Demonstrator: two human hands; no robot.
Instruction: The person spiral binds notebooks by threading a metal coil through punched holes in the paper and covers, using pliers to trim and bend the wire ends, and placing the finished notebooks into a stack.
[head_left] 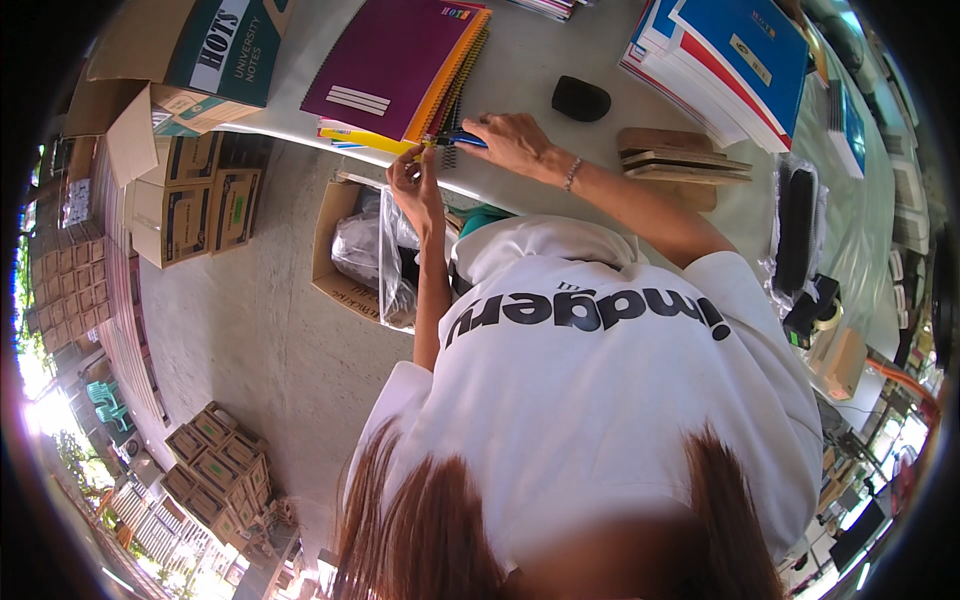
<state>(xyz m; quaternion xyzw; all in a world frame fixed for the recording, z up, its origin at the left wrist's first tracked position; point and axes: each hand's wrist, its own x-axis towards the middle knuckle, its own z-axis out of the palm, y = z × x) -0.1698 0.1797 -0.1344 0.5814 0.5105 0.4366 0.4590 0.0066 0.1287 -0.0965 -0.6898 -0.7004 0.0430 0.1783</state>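
A stack of spiral-bound notebooks lies at the table's near edge, a purple notebook [395, 70] on top with yellow ones [372, 139] showing below. My right hand [515, 145] is closed around a blue-handled tool [468, 139], which looks like small pliers or cutters. Its dark tip points left, at the near corner of the stack, by the end of the coil binding. Just there, the fingers of my left hand [415, 182] are pinched together next to the tool's tip. Whether they grip the coil's end or a notebook's corner is too small to make out.
On the table [520, 60] are a black rounded object [581, 99], stacked wooden blocks [685, 160] and a pile of blue-and-white notebooks [750, 60]. A large carton [215, 50] stands at the left. Below the table edge, an open box [340, 240] holds clear plastic.
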